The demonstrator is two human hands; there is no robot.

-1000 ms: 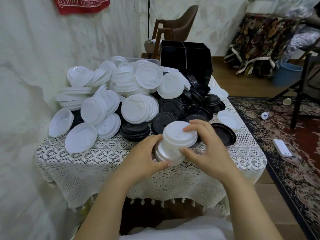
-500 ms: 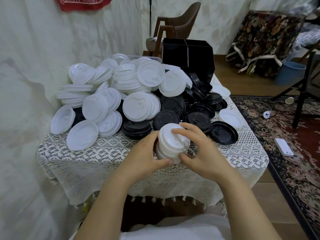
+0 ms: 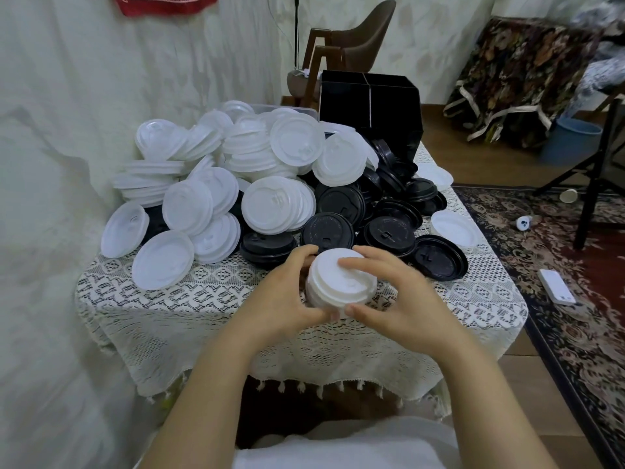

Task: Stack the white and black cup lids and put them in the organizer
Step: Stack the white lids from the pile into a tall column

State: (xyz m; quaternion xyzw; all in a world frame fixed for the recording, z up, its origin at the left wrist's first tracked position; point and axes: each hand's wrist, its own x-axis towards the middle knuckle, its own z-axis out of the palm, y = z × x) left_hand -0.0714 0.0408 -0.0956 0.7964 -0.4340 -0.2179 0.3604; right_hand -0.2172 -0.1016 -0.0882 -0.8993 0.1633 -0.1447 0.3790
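Observation:
A short stack of white lids [image 3: 340, 284] stands over the lace-covered table [image 3: 189, 299], near its front middle. My left hand [image 3: 287, 296] grips the stack's left side, thumb at the bottom front. My right hand [image 3: 395, 296] holds the right side, with fingers lying over the top lid and the thumb at the lower front. Behind lies a big heap of white lids [image 3: 236, 177] and a heap of black lids [image 3: 382, 211]. The black organizer [image 3: 368, 106], split by dividers, stands at the table's back.
A single white lid [image 3: 455, 228] and an upturned black lid [image 3: 439, 257] lie to the right of my hands. A wall runs along the left. A brown chair [image 3: 351, 38] stands behind the table. On the patterned rug at the right lies a phone [image 3: 556, 286].
The top lid, tilted and raised a second ago, now sits flat on the stack. Both hands have closed in around the stack and my right fingers have come over its top.

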